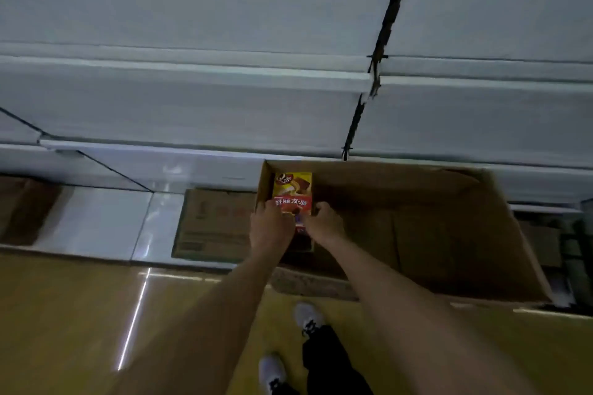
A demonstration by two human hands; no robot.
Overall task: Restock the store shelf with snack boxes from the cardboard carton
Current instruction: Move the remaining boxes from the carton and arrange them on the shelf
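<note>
A big open cardboard carton (449, 234) stands on the floor against the shelf base. At its left end lies a yellow and red snack box (292, 191) with a cake picture, face up. Both my arms reach down into the carton. My left hand (271, 223) grips the box's left edge and my right hand (322, 221) grips its right edge, fingers curled round the sides. The lower part of the box is hidden under my hands. The white store shelf (192, 74) rises above the carton in tiers.
A flat closed cardboard box (211, 221) lies under the bottom shelf left of the carton. Another brown box (22, 208) sits at the far left. Dark goods (571, 250) stand at the right edge. My feet (308, 317) are on the yellow floor.
</note>
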